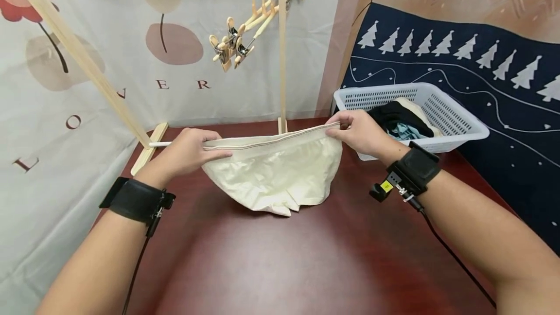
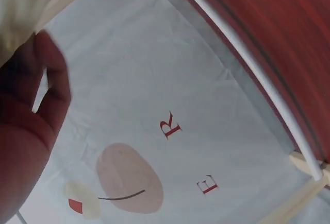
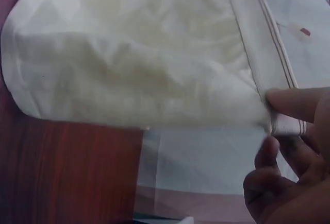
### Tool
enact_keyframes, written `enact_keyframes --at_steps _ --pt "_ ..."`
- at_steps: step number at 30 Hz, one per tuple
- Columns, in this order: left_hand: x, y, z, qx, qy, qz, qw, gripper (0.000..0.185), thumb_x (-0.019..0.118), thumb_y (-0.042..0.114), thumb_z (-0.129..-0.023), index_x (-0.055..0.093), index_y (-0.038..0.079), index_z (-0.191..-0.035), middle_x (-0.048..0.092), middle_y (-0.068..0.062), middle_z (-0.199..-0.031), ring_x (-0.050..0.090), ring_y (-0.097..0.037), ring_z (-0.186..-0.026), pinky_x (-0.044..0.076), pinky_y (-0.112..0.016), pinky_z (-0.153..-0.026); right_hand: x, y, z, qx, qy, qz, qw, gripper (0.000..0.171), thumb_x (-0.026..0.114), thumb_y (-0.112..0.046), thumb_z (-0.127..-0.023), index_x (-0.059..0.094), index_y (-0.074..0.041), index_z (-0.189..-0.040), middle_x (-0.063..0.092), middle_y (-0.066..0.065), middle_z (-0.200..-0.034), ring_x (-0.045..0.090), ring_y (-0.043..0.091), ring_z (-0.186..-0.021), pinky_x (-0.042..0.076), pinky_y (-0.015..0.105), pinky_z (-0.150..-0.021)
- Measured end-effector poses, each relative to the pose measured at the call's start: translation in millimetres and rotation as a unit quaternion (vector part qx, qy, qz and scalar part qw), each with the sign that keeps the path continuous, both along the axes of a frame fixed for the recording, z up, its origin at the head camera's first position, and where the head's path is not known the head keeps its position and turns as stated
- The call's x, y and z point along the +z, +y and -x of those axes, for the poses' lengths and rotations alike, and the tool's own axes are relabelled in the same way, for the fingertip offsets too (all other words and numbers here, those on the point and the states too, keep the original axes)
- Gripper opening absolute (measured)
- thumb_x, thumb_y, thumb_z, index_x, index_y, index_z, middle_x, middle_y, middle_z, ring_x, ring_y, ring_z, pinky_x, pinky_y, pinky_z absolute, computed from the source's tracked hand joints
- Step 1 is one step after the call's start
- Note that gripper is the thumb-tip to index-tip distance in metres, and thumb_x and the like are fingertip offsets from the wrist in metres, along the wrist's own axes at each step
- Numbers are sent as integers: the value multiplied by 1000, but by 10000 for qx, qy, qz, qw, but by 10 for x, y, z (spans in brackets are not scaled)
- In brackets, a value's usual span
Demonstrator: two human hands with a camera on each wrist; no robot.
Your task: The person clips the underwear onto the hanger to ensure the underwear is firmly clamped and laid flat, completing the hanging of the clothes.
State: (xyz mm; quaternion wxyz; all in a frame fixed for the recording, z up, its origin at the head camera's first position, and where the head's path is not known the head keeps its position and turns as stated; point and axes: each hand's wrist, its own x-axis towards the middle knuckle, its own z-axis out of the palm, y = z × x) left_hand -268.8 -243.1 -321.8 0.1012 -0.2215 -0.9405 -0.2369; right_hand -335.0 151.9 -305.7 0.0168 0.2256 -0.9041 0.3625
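Cream shorts [image 1: 280,174] stretched between both hands, waistband pinched.

both arms reach forward, left hand [image 1: 188,152] and right hand [image 1: 358,132] raised, fingers pinched.

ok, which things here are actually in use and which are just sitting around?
In use:
cream shorts, stretched by the waistband
left hand, gripping one end of the band
right hand, pinching the other end

Just there:
white basket with more clothes
clip hangers on the wooden rack
red table
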Motion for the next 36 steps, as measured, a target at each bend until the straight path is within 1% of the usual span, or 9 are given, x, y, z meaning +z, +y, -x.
enact_keyframes --at_steps 4,8,11,16,20,23,27,31,36 --pt "83 21 107 -32 818 -23 9966 29 77 38 -87 63 17 -73 39 9 -58 37 -8 -55 34 -24 -54 58 0 60 -280 -99 205 9993 14 68 -16 -95 73 -8 -106 69 12 -91 61 18 -70 49 28 -60" --pt "209 6 246 -161 1657 156 9859 25 79 29 -86 65 11 -76 51 2 -60 45 -12 -56 38 -29 -55 176 -29 122 -292 -588 1078 9920 15 62 -11 -98 67 -3 -110 68 13 -85 67 15 -60 57 30 -57" --pt "315 -4 315 -107 1866 134 9823 16 79 20 -87 71 7 -85 65 -5 -74 59 -18 -66 47 -35 -64 266 -50 158 -196 -708 1686 9829 15 58 -8 -99 61 1 -110 71 12 -94 74 14 -73 61 30 -68" --pt "426 7 336 302 2494 -132 9679 9 75 12 -89 74 5 -95 69 -11 -86 65 -27 -79 50 -42 -71 359 -73 169 -355 32 1625 9861 14 61 -13 -99 63 -3 -108 73 13 -108 71 7 -91 56 20 -83" --pt "378 29 248 61 2879 -417 9567 7 77 6 -86 72 2 -90 68 -11 -83 63 -26 -78 49 -38 -71 306 -63 74 -428 648 1208 9896 15 62 -16 -97 67 -4 -104 73 12 -108 64 3 -85 47 16 -74" --pt "245 34 107 -500 2689 -351 9612 6 76 0 -82 71 3 -85 68 -8 -79 61 -19 -72 50 -33 -66 175 3 -29 -82 774 698 9945 10 62 -11 -94 69 -5 -98 69 11 -98 58 10 -72 43 19 -63" --pt "-64 23 -150 -1133 2060 135 9719 17 76 -4 -77 69 10 -83 64 2 -76 56 -8 -68 51 -28 -60 -127 132 -149 971 537 -283 9934 13 63 0 -85 68 -11 -87 64 2 -85 53 14 -72 42 23 -65" --pt "-409 77 -425 -1476 1413 705 9764 24 78 -3 -72 66 15 -82 58 8 -76 49 -2 -66 48 -21 -59 -492 217 -291 2058 191 -1034 9729 20 63 5 -77 65 -15 -80 61 -8 -78 53 7 -74 44 21 -68" --pt "-679 248 -700 -1531 747 1380 9757 26 77 -1 -72 62 20 -76 53 10 -72 46 -2 -64 43 -20 -58 -774 241 -513 2569 -259 -1872 9478 23 64 4 -77 62 -19 -78 58 -12 -78 52 3 -73 46 21 -67"
